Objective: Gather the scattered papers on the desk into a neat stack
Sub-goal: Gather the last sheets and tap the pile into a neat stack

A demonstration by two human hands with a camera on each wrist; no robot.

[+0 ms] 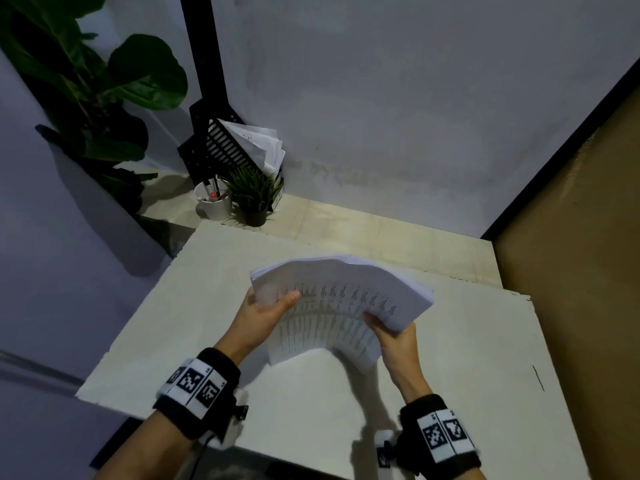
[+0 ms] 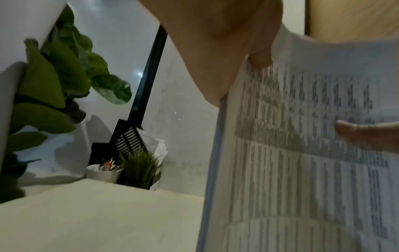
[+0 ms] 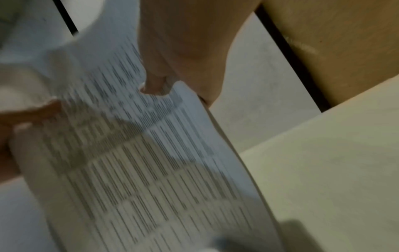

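A thick stack of printed papers (image 1: pixel 337 299) is held above the pale desk (image 1: pixel 311 403), bowed upward in an arch. My left hand (image 1: pixel 268 311) grips its left edge, thumb on the printed top sheet. My right hand (image 1: pixel 393 332) grips the right edge, thumb on top. In the left wrist view the stack of papers (image 2: pixel 302 153) fills the right side, with the left hand's thumb (image 2: pixel 260 56) pressed on it. In the right wrist view the stack of papers (image 3: pixel 151 162) runs diagonally under the right hand's thumb (image 3: pixel 153 83). The sheets' lower edges look blurred.
At the desk's far left corner stand a white pen cup (image 1: pixel 213 201), a small potted grass plant (image 1: pixel 255 197) and a black file rack with papers (image 1: pixel 239 150). A large leafy plant (image 1: pixel 86 84) stands left. A brown panel (image 1: pixel 571 271) borders the right side.
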